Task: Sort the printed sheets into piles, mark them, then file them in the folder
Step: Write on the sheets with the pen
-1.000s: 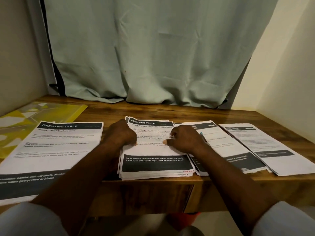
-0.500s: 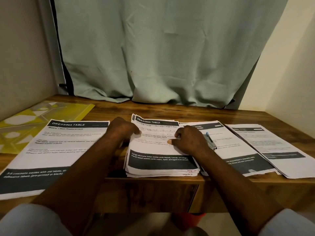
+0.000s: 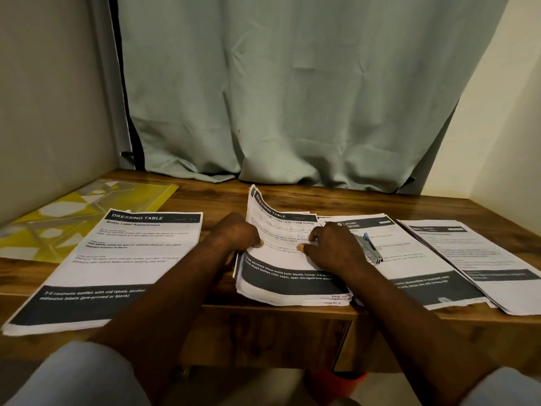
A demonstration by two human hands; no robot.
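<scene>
Four piles (image 3: 123, 259): sorted along the counter's (image 3: 351, 203) front edge.
Hands: left hand (image 3: 234, 234) pinches the middle pile's (image 3: 292, 298) top sheet (image 3: 263, 212); right hand (image 3: 333, 247), gripping a pen (image 3: 370, 249), presses it.
Folder (image 3: 73, 218): back-left corner, filing pending.

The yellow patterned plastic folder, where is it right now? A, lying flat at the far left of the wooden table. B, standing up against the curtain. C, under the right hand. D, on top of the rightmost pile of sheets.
A: the yellow patterned plastic folder lies flat at the far left of the wooden table, just behind the left pile of printed sheets.
</scene>
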